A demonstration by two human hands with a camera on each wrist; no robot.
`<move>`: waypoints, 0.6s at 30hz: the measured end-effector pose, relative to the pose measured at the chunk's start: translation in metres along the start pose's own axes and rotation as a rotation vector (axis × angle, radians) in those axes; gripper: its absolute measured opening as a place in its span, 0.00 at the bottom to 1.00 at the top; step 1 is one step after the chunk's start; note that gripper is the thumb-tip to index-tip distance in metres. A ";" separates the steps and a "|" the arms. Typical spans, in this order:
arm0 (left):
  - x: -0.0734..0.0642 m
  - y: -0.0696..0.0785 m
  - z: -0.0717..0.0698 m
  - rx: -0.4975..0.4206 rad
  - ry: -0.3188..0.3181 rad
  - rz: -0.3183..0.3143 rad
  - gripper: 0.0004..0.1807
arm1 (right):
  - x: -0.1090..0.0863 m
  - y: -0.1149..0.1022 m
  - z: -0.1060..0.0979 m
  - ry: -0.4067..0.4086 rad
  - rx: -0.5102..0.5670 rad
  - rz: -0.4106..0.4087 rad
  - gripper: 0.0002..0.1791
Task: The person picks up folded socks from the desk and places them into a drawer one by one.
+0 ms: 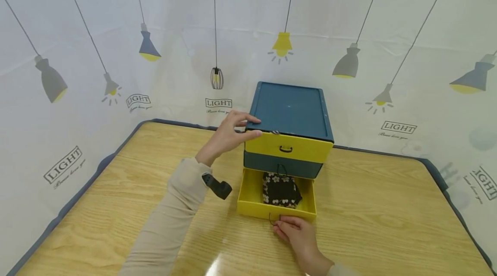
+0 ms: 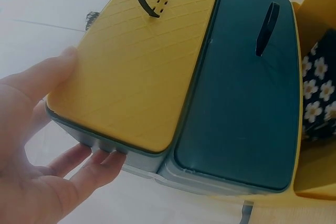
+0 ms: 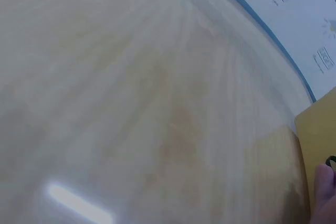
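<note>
A small drawer cabinet (image 1: 289, 108) with a dark teal top stands on the table. Its yellow upper drawer (image 1: 306, 148) and teal middle drawer (image 1: 264, 161) are closed, while the yellow bottom drawer (image 1: 248, 209) is pulled out. Inside that one lies a black cloth item with white flowers (image 1: 282, 189), folded. My left hand (image 1: 229, 136) grips the cabinet's upper left corner, thumb against the yellow front (image 2: 126, 77) and fingers around the edge. At the bottom drawer's front, my right hand (image 1: 297, 235) pinches the thin dark loop handle (image 1: 270, 220); the right wrist view catches only its edge.
The wooden table (image 1: 388, 207) spreads out on both sides of the cabinet. Behind it hangs a pale sheet (image 1: 248, 17) printed with lamps, a dark blue border along its foot. A small striped thing (image 1: 275, 132) sits at the cabinet's top front edge.
</note>
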State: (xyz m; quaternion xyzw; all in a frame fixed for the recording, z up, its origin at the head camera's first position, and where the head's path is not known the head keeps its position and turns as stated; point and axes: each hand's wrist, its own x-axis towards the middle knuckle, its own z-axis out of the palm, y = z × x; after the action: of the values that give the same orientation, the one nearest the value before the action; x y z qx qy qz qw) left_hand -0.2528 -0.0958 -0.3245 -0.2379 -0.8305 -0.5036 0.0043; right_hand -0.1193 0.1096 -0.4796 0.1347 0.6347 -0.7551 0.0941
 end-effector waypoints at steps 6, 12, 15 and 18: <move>0.001 -0.001 0.000 0.008 -0.001 -0.008 0.18 | 0.027 -0.011 0.002 0.028 -0.050 -0.061 0.15; -0.001 0.004 0.000 0.005 -0.004 -0.014 0.18 | 0.051 -0.018 0.001 0.051 -0.110 -0.116 0.14; -0.001 0.004 0.000 0.001 -0.004 -0.015 0.18 | 0.062 -0.020 0.001 0.057 -0.139 -0.145 0.14; 0.001 -0.001 0.000 0.002 -0.003 -0.010 0.18 | 0.071 -0.022 0.003 0.062 -0.149 -0.162 0.14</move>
State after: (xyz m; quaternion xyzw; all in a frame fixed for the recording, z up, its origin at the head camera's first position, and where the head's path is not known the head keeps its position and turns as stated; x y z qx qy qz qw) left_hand -0.2541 -0.0958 -0.3250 -0.2347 -0.8322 -0.5024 0.0007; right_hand -0.1932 0.1129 -0.4818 0.0990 0.7005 -0.7064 0.0228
